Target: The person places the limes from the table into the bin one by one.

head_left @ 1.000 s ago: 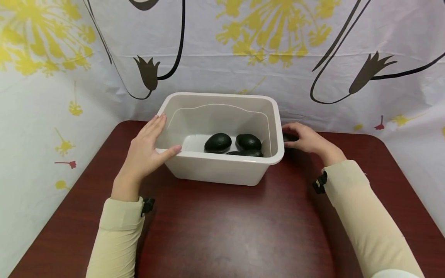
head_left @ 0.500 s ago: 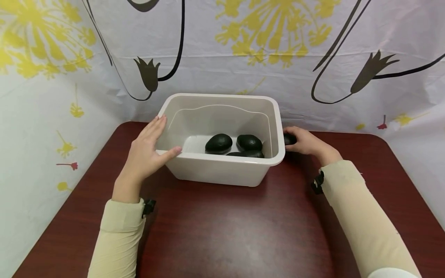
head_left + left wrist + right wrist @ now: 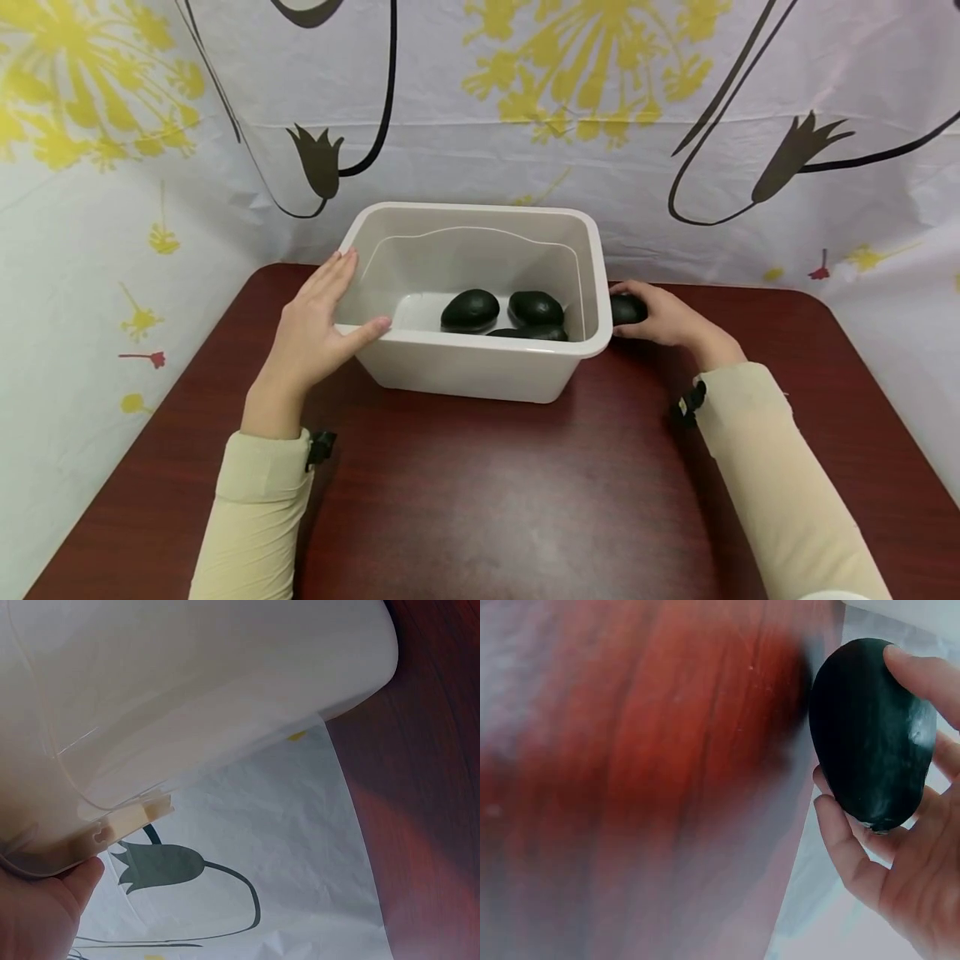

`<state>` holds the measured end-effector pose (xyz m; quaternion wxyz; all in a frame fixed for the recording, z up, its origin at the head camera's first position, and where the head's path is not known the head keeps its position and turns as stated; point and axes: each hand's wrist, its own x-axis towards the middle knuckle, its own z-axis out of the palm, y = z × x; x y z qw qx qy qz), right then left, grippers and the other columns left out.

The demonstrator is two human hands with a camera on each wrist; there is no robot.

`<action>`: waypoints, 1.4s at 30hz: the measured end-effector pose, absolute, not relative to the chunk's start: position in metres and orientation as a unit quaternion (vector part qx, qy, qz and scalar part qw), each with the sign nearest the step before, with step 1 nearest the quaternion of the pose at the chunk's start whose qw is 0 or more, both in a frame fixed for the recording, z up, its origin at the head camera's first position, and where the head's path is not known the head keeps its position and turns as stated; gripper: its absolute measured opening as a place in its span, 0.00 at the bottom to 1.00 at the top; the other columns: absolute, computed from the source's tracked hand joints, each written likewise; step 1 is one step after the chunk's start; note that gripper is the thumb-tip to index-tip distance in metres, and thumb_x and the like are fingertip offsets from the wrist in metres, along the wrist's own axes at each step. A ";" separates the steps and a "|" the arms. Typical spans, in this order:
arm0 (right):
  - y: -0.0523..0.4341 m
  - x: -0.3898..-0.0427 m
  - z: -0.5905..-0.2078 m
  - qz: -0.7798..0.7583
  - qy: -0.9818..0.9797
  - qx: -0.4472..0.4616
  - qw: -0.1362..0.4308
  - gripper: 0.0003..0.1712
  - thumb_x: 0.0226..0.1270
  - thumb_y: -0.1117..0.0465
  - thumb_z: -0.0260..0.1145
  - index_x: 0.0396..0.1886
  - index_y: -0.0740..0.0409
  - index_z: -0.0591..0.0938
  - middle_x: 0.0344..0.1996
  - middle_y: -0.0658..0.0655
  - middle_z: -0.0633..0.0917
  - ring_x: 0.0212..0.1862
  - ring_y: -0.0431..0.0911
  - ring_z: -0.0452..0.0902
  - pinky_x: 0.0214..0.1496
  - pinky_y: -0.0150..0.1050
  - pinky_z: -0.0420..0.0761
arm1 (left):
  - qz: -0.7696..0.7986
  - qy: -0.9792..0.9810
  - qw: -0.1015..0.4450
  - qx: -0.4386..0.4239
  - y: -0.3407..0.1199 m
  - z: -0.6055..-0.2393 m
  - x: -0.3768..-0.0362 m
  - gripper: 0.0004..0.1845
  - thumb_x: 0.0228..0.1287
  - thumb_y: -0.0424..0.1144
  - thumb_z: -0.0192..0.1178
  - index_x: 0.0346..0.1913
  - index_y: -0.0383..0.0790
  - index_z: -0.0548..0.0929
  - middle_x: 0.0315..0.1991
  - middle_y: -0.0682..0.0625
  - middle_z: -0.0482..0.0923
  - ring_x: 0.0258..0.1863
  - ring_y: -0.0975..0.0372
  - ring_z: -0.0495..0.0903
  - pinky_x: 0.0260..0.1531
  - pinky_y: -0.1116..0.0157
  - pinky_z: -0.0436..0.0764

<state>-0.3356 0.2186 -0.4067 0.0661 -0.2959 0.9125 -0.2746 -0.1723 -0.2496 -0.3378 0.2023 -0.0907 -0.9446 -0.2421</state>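
No readable text, label or number anywhere.

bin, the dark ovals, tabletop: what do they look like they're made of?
Bin: looks like moulded plastic, off-white, semi-gloss; rolled rim, rounded corners, slightly translucent wall in the left wrist view.
Dark oval held by the right hand: smooth, dark green-black, soft sheen; polished stone or a fake avocado, can't tell which.
Tabletop: reddish-brown wood grain with dull glare, probably laminate or varnished veneer.

Head view is bright and evenly lit, soft shadows under the tub point(image 3: 480, 367), slight edge warping. Right wrist view's tabletop point(image 3: 630, 787) is badly blurred, probably too close to focus.
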 end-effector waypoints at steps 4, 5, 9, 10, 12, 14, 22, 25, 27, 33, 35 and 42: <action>0.225 -0.327 -0.408 -0.281 0.913 -0.289 0.063 0.34 0.59 0.61 0.74 0.64 0.59 0.73 0.55 0.67 0.79 0.51 0.58 0.74 0.54 0.52 0.71 | -0.245 -0.945 0.200 -0.090 -0.249 -0.338 -0.173 0.51 0.56 0.67 0.62 0.76 0.41 0.63 0.76 0.44 0.60 0.77 0.52 0.58 0.70 0.40 0.62; 0.226 -0.325 -0.408 -0.281 0.913 -0.290 0.058 0.34 0.58 0.60 0.74 0.64 0.59 0.73 0.56 0.67 0.79 0.51 0.58 0.74 0.54 0.52 0.71 | -0.245 -0.944 0.200 -0.091 -0.249 -0.338 -0.173 0.51 0.56 0.67 0.62 0.76 0.41 0.63 0.76 0.45 0.61 0.77 0.52 0.58 0.70 0.40 0.62; 0.227 -0.317 -0.407 -0.288 0.913 -0.284 0.048 0.34 0.59 0.59 0.74 0.65 0.58 0.73 0.56 0.66 0.80 0.50 0.56 0.75 0.53 0.51 0.72 | -0.244 -0.944 0.202 -0.090 -0.249 -0.338 -0.173 0.51 0.56 0.68 0.62 0.76 0.41 0.63 0.76 0.44 0.61 0.77 0.52 0.58 0.70 0.40 0.62; 0.227 -0.316 -0.406 -0.292 0.913 -0.281 0.045 0.34 0.59 0.58 0.74 0.65 0.57 0.73 0.56 0.66 0.80 0.50 0.56 0.75 0.52 0.50 0.73 | -0.244 -0.944 0.203 -0.090 -0.249 -0.338 -0.173 0.51 0.55 0.68 0.62 0.75 0.40 0.63 0.76 0.44 0.61 0.77 0.52 0.58 0.70 0.40 0.62; 0.228 -0.312 -0.404 -0.296 0.914 -0.274 0.041 0.35 0.60 0.57 0.74 0.66 0.56 0.73 0.55 0.65 0.81 0.48 0.54 0.75 0.50 0.47 0.73 | -0.244 -0.944 0.202 -0.089 -0.250 -0.338 -0.172 0.51 0.56 0.68 0.62 0.75 0.40 0.63 0.76 0.44 0.61 0.77 0.52 0.58 0.70 0.40 0.62; 0.228 -0.309 -0.401 -0.303 0.914 -0.267 0.035 0.35 0.60 0.56 0.74 0.66 0.54 0.72 0.54 0.64 0.81 0.47 0.53 0.75 0.48 0.44 0.74 | -0.244 -0.944 0.202 -0.089 -0.250 -0.338 -0.172 0.51 0.56 0.67 0.62 0.75 0.40 0.63 0.76 0.44 0.61 0.77 0.52 0.58 0.70 0.39 0.62; 0.229 -0.294 -0.390 -0.343 0.905 -0.251 0.010 0.35 0.58 0.58 0.75 0.67 0.50 0.74 0.49 0.60 0.83 0.44 0.42 0.75 0.45 0.31 0.74 | -0.248 -0.943 0.204 -0.088 -0.249 -0.338 -0.172 0.50 0.55 0.66 0.63 0.75 0.41 0.64 0.76 0.44 0.62 0.77 0.52 0.59 0.69 0.39 0.62; 0.230 -0.287 -0.385 -0.352 0.903 -0.245 0.003 0.36 0.58 0.59 0.75 0.67 0.47 0.75 0.51 0.59 0.83 0.43 0.36 0.74 0.45 0.27 0.73 | -0.247 -0.943 0.206 -0.089 -0.249 -0.338 -0.173 0.50 0.55 0.67 0.63 0.75 0.41 0.64 0.76 0.44 0.62 0.77 0.52 0.59 0.69 0.39 0.63; 0.230 -0.282 -0.380 -0.362 0.900 -0.243 -0.003 0.37 0.57 0.60 0.76 0.67 0.46 0.74 0.52 0.58 0.83 0.43 0.34 0.74 0.45 0.26 0.72 | -0.246 -0.943 0.205 -0.089 -0.249 -0.338 -0.173 0.50 0.55 0.67 0.63 0.75 0.41 0.64 0.75 0.44 0.62 0.77 0.51 0.59 0.69 0.39 0.63; 0.231 -0.264 -0.365 -0.398 0.884 -0.243 -0.034 0.39 0.55 0.65 0.77 0.68 0.47 0.74 0.56 0.52 0.81 0.44 0.31 0.75 0.44 0.21 0.71 | -0.245 -0.943 0.207 -0.089 -0.249 -0.339 -0.172 0.50 0.55 0.66 0.63 0.75 0.40 0.65 0.75 0.43 0.63 0.77 0.52 0.59 0.69 0.39 0.63; 0.230 -0.258 -0.359 -0.405 0.879 -0.246 -0.053 0.40 0.54 0.66 0.77 0.68 0.47 0.74 0.56 0.45 0.79 0.44 0.30 0.75 0.45 0.20 0.71 | -0.247 -0.942 0.209 -0.090 -0.249 -0.339 -0.171 0.50 0.55 0.66 0.63 0.75 0.40 0.65 0.75 0.43 0.63 0.77 0.52 0.60 0.69 0.39 0.63; 0.222 -0.243 -0.335 -0.430 0.842 -0.305 -0.118 0.41 0.49 0.76 0.76 0.66 0.54 0.76 0.54 0.37 0.77 0.45 0.32 0.77 0.44 0.18 0.74 | -0.250 -0.940 0.211 -0.093 -0.249 -0.338 -0.172 0.50 0.55 0.67 0.63 0.75 0.40 0.65 0.75 0.43 0.63 0.77 0.51 0.59 0.69 0.40 0.63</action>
